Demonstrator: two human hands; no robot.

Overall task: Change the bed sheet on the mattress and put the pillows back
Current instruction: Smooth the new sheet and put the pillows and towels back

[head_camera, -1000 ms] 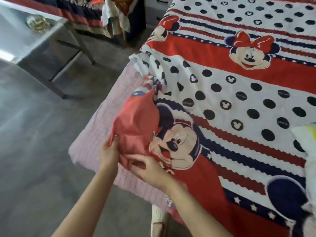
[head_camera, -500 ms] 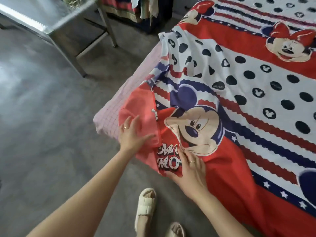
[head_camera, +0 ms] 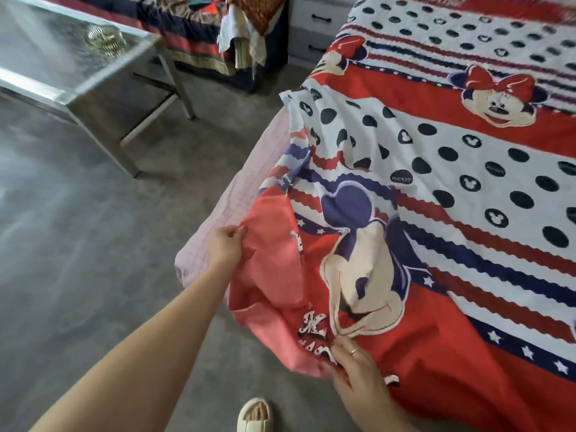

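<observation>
Grey concrete floor [head_camera: 78, 244]; one metal table [head_camera: 93, 76] at left, one white drawer unit [head_camera: 314, 29] beyond. One bed sheet [head_camera: 452, 188], cartoon-printed, dots reading "MICKEY", covers the pink mattress [head_camera: 237, 207] save its near corner. Left hand [head_camera: 225, 244] pinches the sheet's bunched corner; right hand [head_camera: 355, 366], one ring, grips its hem.
</observation>
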